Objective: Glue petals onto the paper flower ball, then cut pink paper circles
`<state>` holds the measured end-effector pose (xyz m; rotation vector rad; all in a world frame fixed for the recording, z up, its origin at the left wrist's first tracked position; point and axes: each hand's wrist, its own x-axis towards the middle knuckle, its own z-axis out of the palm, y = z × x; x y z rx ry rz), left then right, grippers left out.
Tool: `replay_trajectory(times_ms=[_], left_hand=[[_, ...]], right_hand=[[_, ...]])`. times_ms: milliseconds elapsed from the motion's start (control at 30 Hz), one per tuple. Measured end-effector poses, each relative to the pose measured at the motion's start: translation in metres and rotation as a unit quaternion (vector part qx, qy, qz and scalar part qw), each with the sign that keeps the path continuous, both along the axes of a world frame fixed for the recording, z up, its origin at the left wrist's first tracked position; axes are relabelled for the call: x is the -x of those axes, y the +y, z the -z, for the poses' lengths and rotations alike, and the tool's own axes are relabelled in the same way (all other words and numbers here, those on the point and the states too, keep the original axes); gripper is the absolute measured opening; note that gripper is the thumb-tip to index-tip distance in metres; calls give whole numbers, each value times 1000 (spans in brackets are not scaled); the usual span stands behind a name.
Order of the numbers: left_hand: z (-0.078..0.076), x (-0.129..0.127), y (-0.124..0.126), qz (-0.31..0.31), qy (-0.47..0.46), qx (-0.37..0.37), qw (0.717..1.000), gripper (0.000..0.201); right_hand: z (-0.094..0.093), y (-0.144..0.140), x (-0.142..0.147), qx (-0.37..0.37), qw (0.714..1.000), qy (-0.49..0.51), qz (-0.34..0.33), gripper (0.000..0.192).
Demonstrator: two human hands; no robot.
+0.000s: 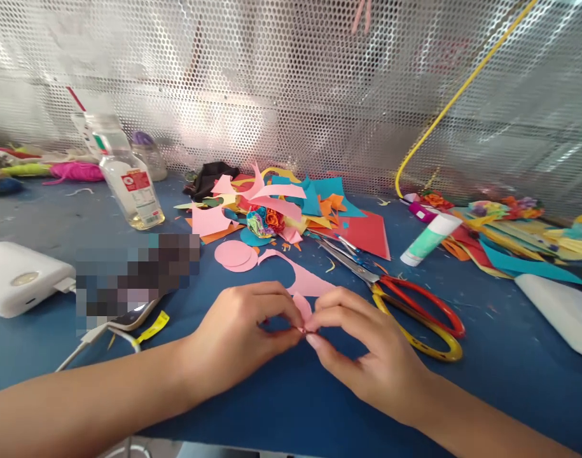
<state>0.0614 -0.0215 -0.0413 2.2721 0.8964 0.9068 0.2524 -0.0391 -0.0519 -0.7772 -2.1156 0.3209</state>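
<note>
A small piece of pink paper (302,306) is pinched between both hands above the front of the blue table; its lower edge looks curled or folded. My left hand (245,334) grips it from the left with thumb and index finger. From the right, the fingertips of my right hand (367,346) close on the same piece. Just beyond lie a curved pink paper offcut (306,275) and a couple of overlapping pink paper circles (236,255). Scissors (405,305) with red and yellow handles rest open-bladed beside my right hand.
Colourful paper scraps (314,197) are heaped at the back middle. A glue stick (430,239) stands tilted at right, near more paper (514,232). On the left are a clear bottle (133,178), a white power bank (26,278) and a cabled phone (140,315). Perforated metal (271,83) backs the table.
</note>
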Motion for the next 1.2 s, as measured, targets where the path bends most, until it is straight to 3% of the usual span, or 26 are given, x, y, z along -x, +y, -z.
replay_trajectory(times_ms=[300, 567, 967, 1200], left_hand=[[-5, 0, -1, -19, -69, 73, 995, 8], [-3, -1, -3, -34, -86, 125, 988, 23], [-4, -2, -2, -52, -108, 179, 977, 22], [-5, -2, -2, -59, -103, 195, 974, 22]], right_hand=[[10, 7, -9, -43, 997, -20, 68, 35], [6, 10, -10, 40, 998, -5, 40, 13], [10, 9, -8, 69, 997, 1, 37, 5], [10, 5, -6, 152, 985, -1, 75, 11]])
